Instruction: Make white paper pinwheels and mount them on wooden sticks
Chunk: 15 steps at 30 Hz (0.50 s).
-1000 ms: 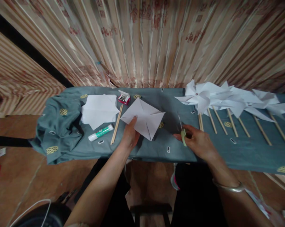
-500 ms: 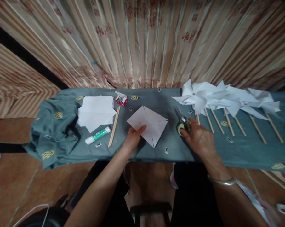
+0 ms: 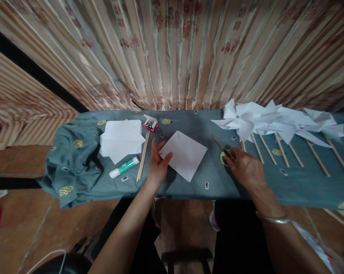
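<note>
A white paper square (image 3: 184, 156) with slits running in from its corners lies on the green cloth. Beside its left corner is my left hand (image 3: 157, 163), fingers spread and thumb at the paper's edge; it grips nothing. My right hand (image 3: 247, 167) holds a pair of scissors (image 3: 223, 151) by the green handles, low over the cloth to the right of the paper. The scissors' blades point away from me and look closed.
On the left lie a stack of white paper (image 3: 122, 139), a glue stick (image 3: 124, 167), thin wooden sticks (image 3: 143, 156) and a small red box (image 3: 150, 123). Several paper pinwheels (image 3: 243, 118) on sticks lie at the right. Bunched cloth (image 3: 75, 152) covers the table's left end.
My left hand has let go of the paper square and opened at its left corner. The scissors' blades, apart before, now appear together in my right hand. The view has shifted slightly.
</note>
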Tool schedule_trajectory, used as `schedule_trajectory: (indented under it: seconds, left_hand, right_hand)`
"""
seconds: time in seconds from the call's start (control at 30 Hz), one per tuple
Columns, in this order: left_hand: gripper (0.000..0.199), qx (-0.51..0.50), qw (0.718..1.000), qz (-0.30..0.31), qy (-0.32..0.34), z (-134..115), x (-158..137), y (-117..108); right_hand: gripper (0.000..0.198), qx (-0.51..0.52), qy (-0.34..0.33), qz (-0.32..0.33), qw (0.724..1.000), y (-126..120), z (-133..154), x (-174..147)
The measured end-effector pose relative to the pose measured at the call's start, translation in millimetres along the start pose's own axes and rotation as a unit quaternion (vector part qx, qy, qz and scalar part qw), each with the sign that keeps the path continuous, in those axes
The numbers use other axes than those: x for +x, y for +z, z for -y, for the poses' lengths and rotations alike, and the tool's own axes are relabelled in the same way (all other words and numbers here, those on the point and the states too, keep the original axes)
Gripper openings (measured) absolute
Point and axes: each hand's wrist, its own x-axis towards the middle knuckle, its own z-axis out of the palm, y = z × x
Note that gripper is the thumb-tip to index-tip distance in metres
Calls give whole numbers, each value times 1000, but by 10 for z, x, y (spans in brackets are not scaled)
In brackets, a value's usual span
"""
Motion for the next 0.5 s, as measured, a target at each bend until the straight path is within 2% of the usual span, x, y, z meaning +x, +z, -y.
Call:
schedule_trajectory:
  seconds: [0.1, 0.23, 0.33, 0.5]
  left_hand:
    - [73, 17, 1000, -5, 22, -44, -37, -25]
    - [52, 90, 993, 5, 79, -137, -100, -82]
    - [44, 131, 985, 14, 113, -190, -128, -139]
    - [37, 168, 976, 10, 137, -251, -84, -408]
  right_hand:
    - [33, 0, -7, -3, 1000, 9, 11, 3]
    - [33, 8, -17, -18, 1000, 43, 10, 4]
    - [33, 19, -24, -17, 999, 63, -6, 7]
    - [34, 29, -21, -10, 999, 47, -5, 15]
